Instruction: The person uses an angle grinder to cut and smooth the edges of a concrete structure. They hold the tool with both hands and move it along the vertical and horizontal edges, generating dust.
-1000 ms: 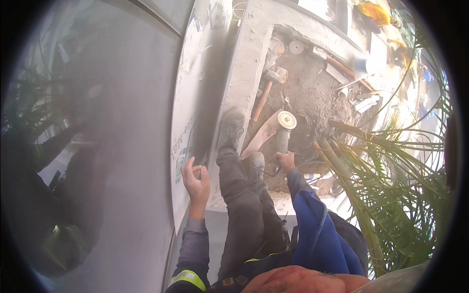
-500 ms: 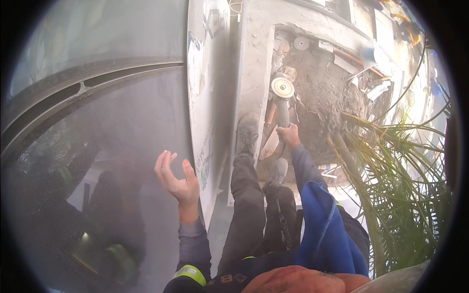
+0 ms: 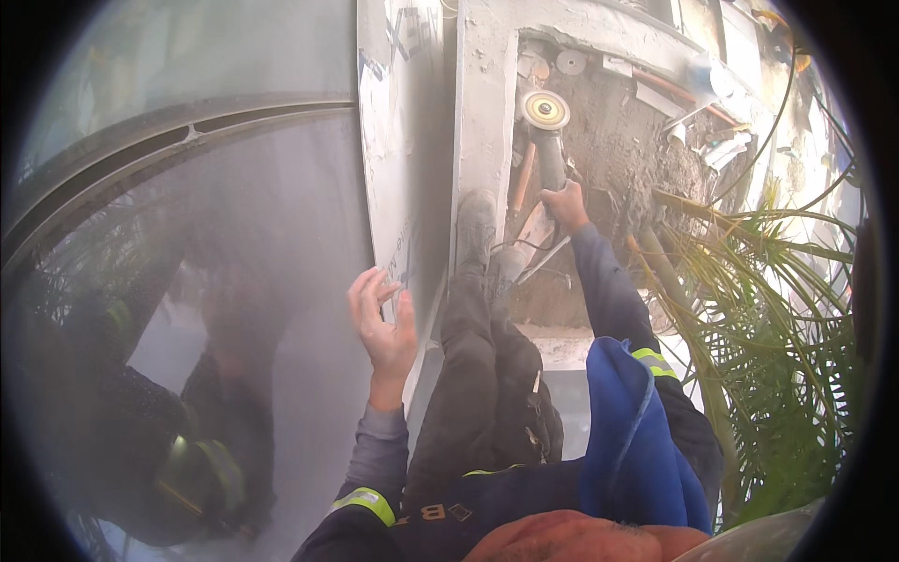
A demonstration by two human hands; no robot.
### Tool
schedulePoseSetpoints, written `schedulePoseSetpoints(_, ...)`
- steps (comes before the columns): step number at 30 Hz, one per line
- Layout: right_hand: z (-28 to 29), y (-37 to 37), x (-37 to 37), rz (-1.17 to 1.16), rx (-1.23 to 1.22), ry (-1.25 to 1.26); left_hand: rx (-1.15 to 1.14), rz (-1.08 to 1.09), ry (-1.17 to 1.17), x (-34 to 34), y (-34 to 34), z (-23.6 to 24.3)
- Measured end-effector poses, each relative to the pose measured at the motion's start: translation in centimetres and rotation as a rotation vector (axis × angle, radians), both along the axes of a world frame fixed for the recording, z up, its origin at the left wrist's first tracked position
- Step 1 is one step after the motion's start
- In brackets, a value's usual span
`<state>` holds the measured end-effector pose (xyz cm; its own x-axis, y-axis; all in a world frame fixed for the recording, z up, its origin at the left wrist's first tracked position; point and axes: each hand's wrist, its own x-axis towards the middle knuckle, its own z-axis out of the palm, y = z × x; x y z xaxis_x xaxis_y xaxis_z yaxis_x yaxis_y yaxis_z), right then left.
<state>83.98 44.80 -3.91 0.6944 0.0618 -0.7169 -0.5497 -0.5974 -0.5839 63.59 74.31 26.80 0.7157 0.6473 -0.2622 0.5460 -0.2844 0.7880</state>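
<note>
I looked straight down past my own dark trousers and dusty boot (image 3: 476, 225), which stood on the pale concrete ledge (image 3: 482, 103) at the far side of the scene. My right hand (image 3: 563, 206) was clenched around the body of the angle grinder (image 3: 547, 140), grasping it low on the handle, and the tool pointed away from me with its round disc (image 3: 546, 110) at the far end, showing a yellowish centre. The grinder sat over the rubble-filled recess (image 3: 618, 150) to the right of the ledge, near a reddish pipe (image 3: 523, 187) that lay in the dirt just left of it. My right arm, in a blue sleeve with a reflective band, ran down from the hand toward the near edge. My left hand (image 3: 382, 323) was released, fingers (image 3: 363, 286) spread and slightly curled, palm turned toward the dusty glass panel (image 3: 234, 234) on the left; it held nothing, and I could not tell whether it touched the glass or the white frame strip (image 3: 398, 169) just beside it. That strip, covered in peeling protective film, ran from near to far between the glass and the ledge. In the glass I made out a dim reflection of a person in dark work clothes with reflective bands. Green palm fronds (image 3: 768, 356) filled the right side, well apart from the grinder, and scraps of debris (image 3: 721, 140) lay at the far right of the recess.
</note>
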Motion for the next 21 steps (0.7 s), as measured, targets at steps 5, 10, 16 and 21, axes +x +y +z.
schedulePoseSetpoints(5, -0.8, -0.4, -3.7, 0.044, 0.024, 0.125, -0.101, -0.017, 0.094, -3.9, -1.7, -2.8)
schedulePoseSetpoints(10, -7.0, 1.3, -4.5, 0.009, 0.072, 0.13, -0.188, 0.007, 0.231, -3.6, -2.2, -9.9)
schedulePoseSetpoints(16, -16.8, 8.5, 3.1, -0.148, 0.198, 0.024, 0.325, -0.332, 0.224, 3.1, 4.2, -16.4)
schedulePoseSetpoints(21, -16.1, 13.2, 11.6, -0.178, 0.16, 0.083, 0.612, -0.432, 0.319, 4.7, 10.9, -17.5)
